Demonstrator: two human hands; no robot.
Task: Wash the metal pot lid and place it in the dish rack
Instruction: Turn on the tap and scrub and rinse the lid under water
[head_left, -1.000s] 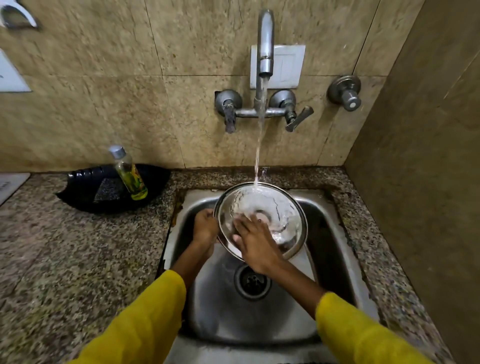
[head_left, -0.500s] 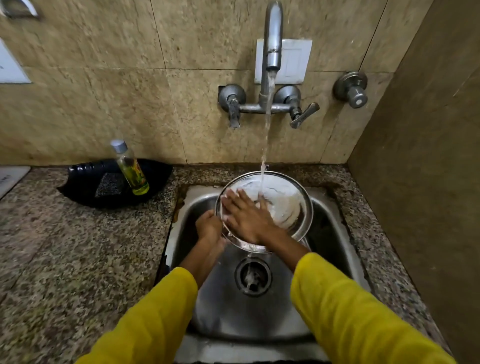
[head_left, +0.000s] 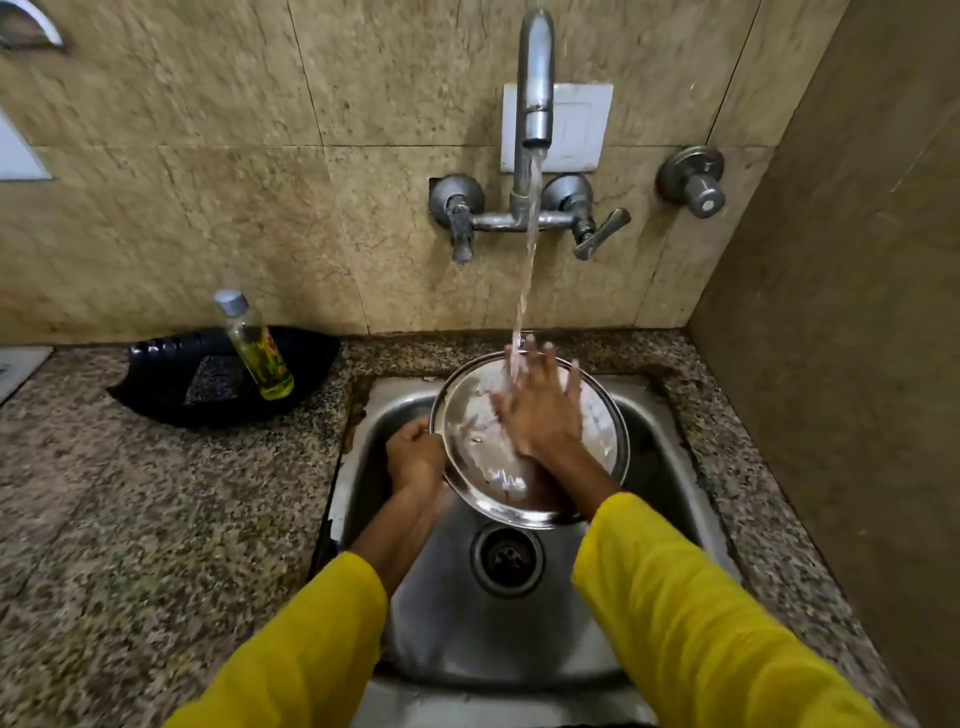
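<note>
The round metal pot lid (head_left: 470, 441) is held tilted over the steel sink (head_left: 670, 447), its hollow side facing me, with soapy water on it. My left hand (head_left: 413, 457) grips its left rim. My right hand (head_left: 540, 410) lies flat on the lid's inner face, fingers spread, under the running stream from the tap (head_left: 535, 78). The lid's handle side is hidden. No dish rack is in view.
A black tray (head_left: 166, 384) on the speckled granite counter holds a dark scrub pad (head_left: 213, 384) and a bottle of yellow-green liquid (head_left: 257, 348). The drain (head_left: 506, 558) sits below the lid. Tiled walls close in behind and on the right.
My right hand has slid up across the lid's inner face, from the lower left part to the upper middle, under the water. My left hand keeps its grip on the rim.
</note>
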